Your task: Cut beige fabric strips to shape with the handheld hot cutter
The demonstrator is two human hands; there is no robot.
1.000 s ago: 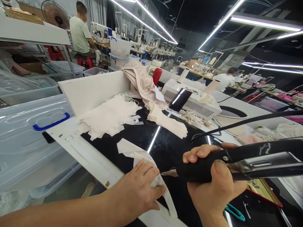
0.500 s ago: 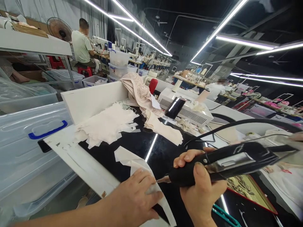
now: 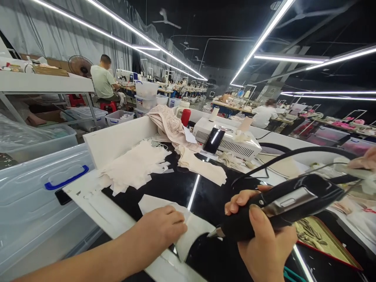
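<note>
My left hand (image 3: 166, 225) lies over a pale fabric piece (image 3: 198, 229), its fingers bent and close together on the cloth. The fabric piece rests on the black glossy tabletop (image 3: 217, 254), partly hidden by that hand. My right hand (image 3: 264, 235) is wrapped around a black corded hand tool (image 3: 282, 205) with a narrow metal tip. The tip points left, close to the fabric's right edge; I cannot tell whether it touches. A pile of cut cream fabric pieces (image 3: 135, 164) and a smaller stack of strips (image 3: 202, 166) lie beyond my hands.
A vented white box (image 3: 232, 145) with a phone (image 3: 214, 140) against it stands behind. Lace garments (image 3: 167, 123) drape over the white board. At right are a shallow tray (image 3: 331, 243) and another person's hand (image 3: 366, 160). A lidded plastic bin (image 3: 41, 196) stands left.
The tool has moved right and slightly down, its tip now at the fabric's right edge. My left hand has shifted left, and the fabric lies differently. The camera view has tilted up a little.
</note>
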